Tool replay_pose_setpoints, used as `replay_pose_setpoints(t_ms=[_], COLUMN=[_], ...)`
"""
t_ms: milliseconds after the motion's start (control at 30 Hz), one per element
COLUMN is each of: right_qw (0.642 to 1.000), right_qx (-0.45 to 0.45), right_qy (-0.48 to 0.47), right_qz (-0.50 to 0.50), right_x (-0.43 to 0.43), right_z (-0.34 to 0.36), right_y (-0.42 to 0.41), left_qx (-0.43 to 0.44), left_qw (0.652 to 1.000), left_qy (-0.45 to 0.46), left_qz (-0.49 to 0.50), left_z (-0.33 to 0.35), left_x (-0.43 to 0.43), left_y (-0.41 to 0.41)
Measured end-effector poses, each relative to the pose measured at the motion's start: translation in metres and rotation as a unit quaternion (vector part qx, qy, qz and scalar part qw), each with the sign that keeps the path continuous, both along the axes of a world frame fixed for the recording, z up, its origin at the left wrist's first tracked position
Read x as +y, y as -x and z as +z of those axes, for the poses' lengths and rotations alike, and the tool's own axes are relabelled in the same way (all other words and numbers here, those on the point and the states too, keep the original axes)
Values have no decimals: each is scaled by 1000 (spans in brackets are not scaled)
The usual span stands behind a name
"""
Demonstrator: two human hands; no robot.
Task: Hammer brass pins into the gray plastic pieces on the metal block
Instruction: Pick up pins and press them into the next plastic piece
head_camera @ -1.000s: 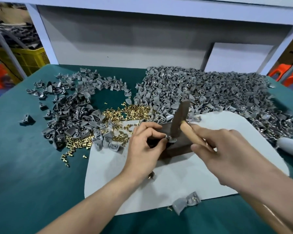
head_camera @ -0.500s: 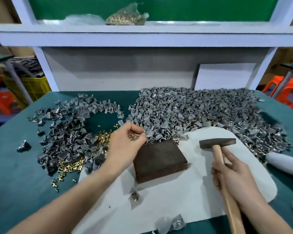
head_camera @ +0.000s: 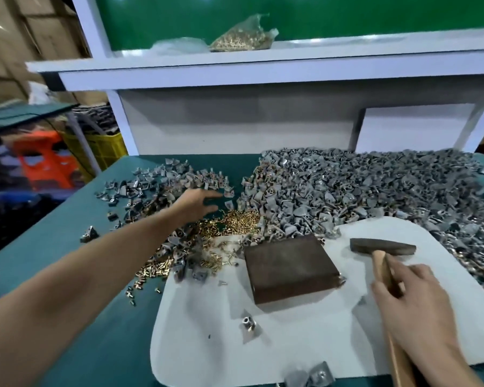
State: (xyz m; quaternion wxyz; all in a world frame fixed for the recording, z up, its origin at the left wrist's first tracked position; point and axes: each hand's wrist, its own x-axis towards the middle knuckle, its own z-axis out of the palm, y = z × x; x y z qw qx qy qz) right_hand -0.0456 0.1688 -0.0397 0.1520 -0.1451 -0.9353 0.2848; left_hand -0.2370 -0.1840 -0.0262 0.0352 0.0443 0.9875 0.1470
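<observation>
We see left hand [head_camera: 199, 201] grip apart, empty, over pieces [head_camera: 151, 185] toward table's far-left; right hand [head_camera: 411, 311] grip clamped on hammer [head_camera: 383, 247], head on mat [head_camera: 207, 344]. The block [head_camera: 288, 268] is bare, mid-table. We'd take one piece and one of the pins [head_camera: 241, 220], then seat them flat before striking.

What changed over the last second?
The left hand left the block and now reaches, fingers spread, toward the left pile of gray pieces. The right hand, holding the hammer, brought it off the block; its head lies on the white mat. Block, mat and brass pins stayed put.
</observation>
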Motion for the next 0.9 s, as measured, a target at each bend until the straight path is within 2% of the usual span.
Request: replay_pose_setpoints(t_ms=[67, 167, 367, 500, 567, 633, 700, 767, 833, 900], right_qw=[1000, 999, 999, 999, 999, 999, 999, 999, 999, 999], right_qx=[8, 1, 0, 9, 8, 9, 9, 10, 15, 17], right_qy=[22, 41, 39, 45, 43, 41, 41, 43, 44, 44], right_qz=[-1, -1, 6, 5, 8, 12, 14, 15, 17, 19], right_x=[0, 0, 0, 4, 5, 6, 7, 8, 9, 9], right_z=[0, 2, -2, -2, -2, -3, -3, -4, -4, -5], right_y=[0, -2, 1, 1, 0, 0, 1, 1, 2, 1], left_qx=[52, 93, 31, 29, 51, 85, 83, 81, 116, 143], left_qw=[997, 991, 997, 997, 996, 986, 968, 948, 945, 954], left_qy=[11, 2, 0, -5, -46, -129, -211, -237, -168, -64], left_qz=[-61, -92, -75, -64, -54, -59, -111, -195, -255, -257], left_z=[-7, -7, 9, 17, 26, 42, 59, 64, 54, 38], left_x=[6, 14, 21, 27, 36, 51, 70, 88, 100, 107], left_y=[-4, -2, 9, 7, -2, -21, -55, -97, -132, -150])
